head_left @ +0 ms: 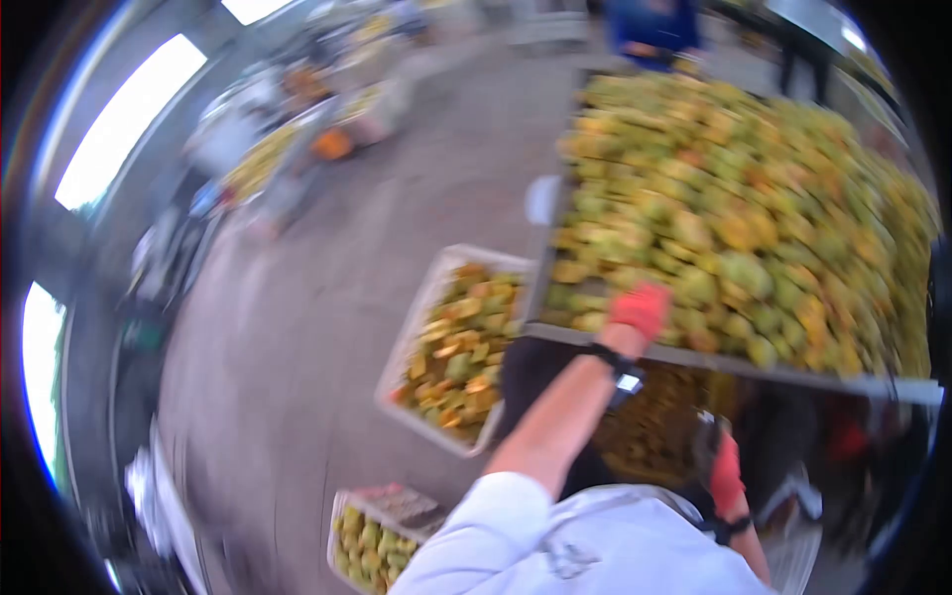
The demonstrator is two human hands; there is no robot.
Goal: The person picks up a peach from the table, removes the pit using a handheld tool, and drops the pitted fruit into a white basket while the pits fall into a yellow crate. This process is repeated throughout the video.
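A wide metal-edged table (684,357) carries a large heap of yellow-green fruit (744,218). My left hand (640,307), in a red glove, reaches over its near edge down to the fruit at the front of the heap. Motion blur smears the fingers of that hand. Lower down, in front of my body, my right hand (727,476) in a red glove is closed around a dark object (706,441) with a bright spot at its upper end. I cannot tell what kind of object it is.
A white crate (402,362) of orange and green fruit pieces stands left of the table. Nearer me is a smaller crate (337,535) of green fruit. Brown material (650,421) lies below the table edge. A person in blue (653,30) stands beyond the heap; filled containers (263,164) line the far left.
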